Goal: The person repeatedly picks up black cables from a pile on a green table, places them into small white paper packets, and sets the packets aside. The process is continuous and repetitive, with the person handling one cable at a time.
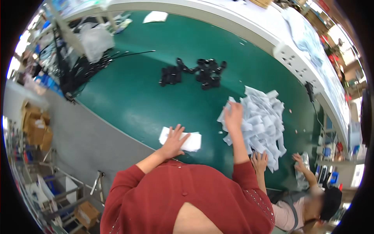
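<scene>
Resting the left hand [173, 144], open and spread, on the white stack [193, 143] near the close edge of the green table [124, 105], seemingly to steady it. Holding the right hand [233, 116] a little farther out, at the left edge of the pale strips [261, 124], heaped perhaps for easy picking; cannot tell whether gripping one. Farther still, with black bundles [170, 75] set apart, likely to leave working room.

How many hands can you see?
4: left hand on the white stack, right hand at the pale heap; one co-worker hand by the heap, another at the silver bag.
</scene>
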{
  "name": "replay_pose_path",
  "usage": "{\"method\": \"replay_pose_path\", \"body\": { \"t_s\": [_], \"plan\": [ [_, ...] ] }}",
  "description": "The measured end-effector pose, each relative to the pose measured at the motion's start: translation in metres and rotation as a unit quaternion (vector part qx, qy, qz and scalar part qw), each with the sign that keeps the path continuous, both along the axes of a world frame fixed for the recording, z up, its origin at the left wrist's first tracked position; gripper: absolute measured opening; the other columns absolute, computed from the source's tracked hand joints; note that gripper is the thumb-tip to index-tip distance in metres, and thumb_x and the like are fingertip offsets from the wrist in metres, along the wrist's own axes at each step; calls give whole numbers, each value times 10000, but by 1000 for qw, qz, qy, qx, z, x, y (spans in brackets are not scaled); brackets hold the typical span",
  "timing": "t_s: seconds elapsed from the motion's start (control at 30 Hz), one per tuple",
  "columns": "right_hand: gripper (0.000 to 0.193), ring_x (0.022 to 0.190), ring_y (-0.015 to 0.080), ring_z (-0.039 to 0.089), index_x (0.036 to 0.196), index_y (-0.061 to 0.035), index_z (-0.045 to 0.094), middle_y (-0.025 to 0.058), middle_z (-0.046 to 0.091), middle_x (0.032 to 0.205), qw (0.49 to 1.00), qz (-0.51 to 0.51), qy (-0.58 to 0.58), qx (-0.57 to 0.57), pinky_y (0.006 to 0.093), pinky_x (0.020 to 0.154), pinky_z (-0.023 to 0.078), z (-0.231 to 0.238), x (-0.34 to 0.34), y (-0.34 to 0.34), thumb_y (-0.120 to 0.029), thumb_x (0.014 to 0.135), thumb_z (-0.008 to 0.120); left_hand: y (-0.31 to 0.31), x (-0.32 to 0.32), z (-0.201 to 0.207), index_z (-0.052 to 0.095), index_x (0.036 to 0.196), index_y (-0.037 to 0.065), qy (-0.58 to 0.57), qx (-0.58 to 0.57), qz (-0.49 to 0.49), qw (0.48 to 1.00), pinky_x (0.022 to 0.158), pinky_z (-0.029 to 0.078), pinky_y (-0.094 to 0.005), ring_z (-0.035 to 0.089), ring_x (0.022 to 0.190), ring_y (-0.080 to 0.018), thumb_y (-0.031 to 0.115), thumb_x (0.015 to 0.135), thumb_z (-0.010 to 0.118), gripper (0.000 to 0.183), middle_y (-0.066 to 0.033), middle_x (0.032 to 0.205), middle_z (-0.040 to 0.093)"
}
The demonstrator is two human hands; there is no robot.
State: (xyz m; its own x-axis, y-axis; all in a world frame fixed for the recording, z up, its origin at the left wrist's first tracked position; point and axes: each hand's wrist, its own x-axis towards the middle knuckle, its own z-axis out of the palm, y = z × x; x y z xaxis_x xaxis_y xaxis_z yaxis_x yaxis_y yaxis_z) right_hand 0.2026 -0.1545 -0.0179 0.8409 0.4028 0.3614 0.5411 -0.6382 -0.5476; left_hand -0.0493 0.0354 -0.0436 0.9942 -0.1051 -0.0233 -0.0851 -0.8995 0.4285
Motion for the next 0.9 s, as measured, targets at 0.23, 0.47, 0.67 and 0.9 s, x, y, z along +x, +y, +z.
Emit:
{"method": "replay_pose_path", "body": {
  "t_s": [0.23,0.47,0.67,0.9],
  "plan": [
    [576,1205,442,427,1334,-136,496,262,393,1342,997,-14,48,-53,524,967,403,-43,97,89,-324,824,690,0,1,-15,393,1393,47,19,12,-3,1000,1113,186,-603,361,1326,-350,217,709,774,801,-186,1374,426],
    [697,1337,437,328,1406,-333,435,238,249,1504,980,-57,139,-133,546,1045,337,-46,192,149,-646,802,588,1,-3,-23,418,1375,49,17,-17,20,1000,1109,182,-613,384,1318,-334,211,696,772,783,-157,1366,442],
    [541,1356,417,309,1360,-322,485,189,305,1501,986,31,130,-97,571,1068,283,-77,173,170,-522,865,574,1,-1,-19,424,1365,45,28,-25,28,999,1111,187,-604,386,1318,-335,208,693,775,775,-154,1378,439],
    [542,1321,500,309,1392,-249,462,224,294,1489,988,56,10,-142,637,1020,297,-84,39,150,-403,888,590,3,2,-19,429,1362,36,32,-8,7,999,1115,195,-593,349,1328,-353,232,690,781,783,-167,1358,429]
  ]
}}
